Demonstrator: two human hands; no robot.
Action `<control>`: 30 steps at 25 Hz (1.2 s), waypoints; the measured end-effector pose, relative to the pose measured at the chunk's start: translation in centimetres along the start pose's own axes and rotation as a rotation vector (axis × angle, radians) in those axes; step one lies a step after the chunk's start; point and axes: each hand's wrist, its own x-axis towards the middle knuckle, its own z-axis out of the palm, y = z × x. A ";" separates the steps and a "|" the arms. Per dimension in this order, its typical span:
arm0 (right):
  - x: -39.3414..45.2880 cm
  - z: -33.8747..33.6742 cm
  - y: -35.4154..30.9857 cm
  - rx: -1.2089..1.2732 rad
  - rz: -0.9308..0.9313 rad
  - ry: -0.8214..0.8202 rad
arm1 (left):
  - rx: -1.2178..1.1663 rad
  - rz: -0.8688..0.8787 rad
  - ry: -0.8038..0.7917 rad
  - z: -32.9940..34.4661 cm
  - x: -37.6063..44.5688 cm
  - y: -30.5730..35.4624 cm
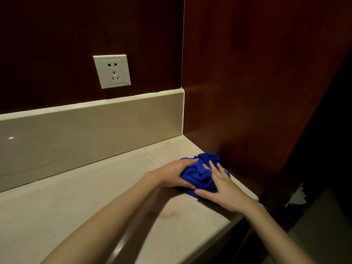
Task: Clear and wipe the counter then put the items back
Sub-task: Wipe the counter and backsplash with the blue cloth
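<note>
The head view looks down on a pale stone counter [80, 202] that runs into a right-hand corner formed by a beige backsplash [91, 128] and a dark red-brown side panel [257, 82]. A bunched blue cloth [200, 176] lies at the counter's far right end, close to its front edge and just beside the side panel, well short of the back corner. The left hand [175, 173] grips the cloth's left side, its fingers curled round the folds and its thumb low against the counter. The right hand [222, 189] presses on top of the cloth from the front, its fingers straight and slightly spread over the fabric and its thumb stretched along the near hem. A white wall socket [112, 71] sits on the dark wall above the backsplash, and something pale and crumpled shows low down past the counter's right end, too dim to name. No other items stand on the part of the counter that shows, so the clearing appears done here. Wiping looks to be the step in hand, at the right end; a hairline crack and faint marks show on the stone nearer the middle. Putting the items back appears to remain, and none of them is in sight.
</note>
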 end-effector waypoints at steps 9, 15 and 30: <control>10.0 -1.1 -0.1 0.061 -0.001 -0.057 | -0.080 -0.151 0.066 -3.5 3.7 -5.6; 11.5 -0.6 0.0 0.118 -0.064 -0.020 | -0.081 -0.199 0.100 -3.6 2.9 -6.4; 6.7 7.2 -11.3 0.236 -0.399 -0.203 | 0.068 -0.378 0.249 -3.5 -17.8 -4.9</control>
